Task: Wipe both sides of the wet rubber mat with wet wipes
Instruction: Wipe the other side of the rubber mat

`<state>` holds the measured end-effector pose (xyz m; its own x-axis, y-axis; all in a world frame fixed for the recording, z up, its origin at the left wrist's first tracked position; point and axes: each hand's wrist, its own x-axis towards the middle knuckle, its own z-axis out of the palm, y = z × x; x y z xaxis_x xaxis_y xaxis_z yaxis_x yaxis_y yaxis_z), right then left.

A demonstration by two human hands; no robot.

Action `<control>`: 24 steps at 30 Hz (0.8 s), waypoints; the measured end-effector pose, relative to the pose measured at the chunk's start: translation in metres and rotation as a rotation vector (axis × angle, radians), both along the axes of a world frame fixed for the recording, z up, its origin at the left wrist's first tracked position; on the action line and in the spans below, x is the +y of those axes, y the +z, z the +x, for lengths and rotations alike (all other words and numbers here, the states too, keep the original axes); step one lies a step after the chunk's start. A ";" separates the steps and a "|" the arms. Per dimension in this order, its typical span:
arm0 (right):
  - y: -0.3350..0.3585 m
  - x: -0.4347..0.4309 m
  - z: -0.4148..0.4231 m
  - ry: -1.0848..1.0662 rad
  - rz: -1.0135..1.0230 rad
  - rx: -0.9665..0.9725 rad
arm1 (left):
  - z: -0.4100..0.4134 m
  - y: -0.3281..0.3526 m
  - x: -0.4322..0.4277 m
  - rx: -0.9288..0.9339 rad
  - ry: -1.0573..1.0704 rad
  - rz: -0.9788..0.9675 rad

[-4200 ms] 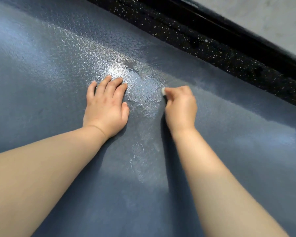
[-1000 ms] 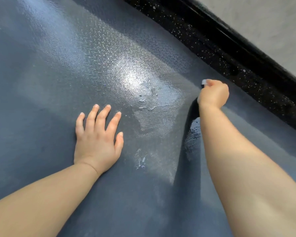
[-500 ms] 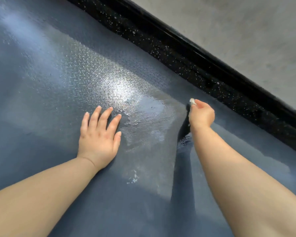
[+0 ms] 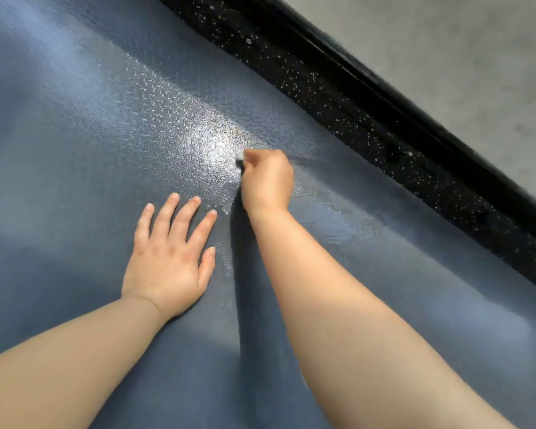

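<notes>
My left hand (image 4: 171, 258) lies palm down on the blue-grey rubber mat (image 4: 75, 156), fingers straight and spread, thumb out to the right. It sits nearer to me than the other hand and just to its left.

My right hand (image 4: 268, 181) is curled into a fist, knuckles up, closed around a wet wipe (image 4: 240, 156). Only a small white corner of the wipe shows, at the far-left edge of the fist, where it meets the mat. The rest of it is hidden inside my fingers.

The mat fills most of the view, spreading from the near edge to the far left. Its surface is stamped with a fine raised diamond pattern. A wet patch (image 4: 211, 144) glares bright just left of the wipe, and a glossy damp streak runs away to the right of my fist. Small drops sit between my two hands.

Along the mat's far-right side runs a black speckled strip (image 4: 369, 116), flecked with white and touching the mat's edge. Beyond it lies a grey floor (image 4: 446, 48). Both of my forearms are bare.
</notes>
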<state>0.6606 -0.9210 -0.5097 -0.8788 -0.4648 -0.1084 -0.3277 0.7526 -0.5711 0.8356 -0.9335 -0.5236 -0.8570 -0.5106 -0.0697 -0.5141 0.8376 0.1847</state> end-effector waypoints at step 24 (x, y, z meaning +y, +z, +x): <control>0.012 0.001 -0.059 -0.048 -0.176 -0.077 | 0.000 -0.001 -0.001 0.006 -0.002 0.010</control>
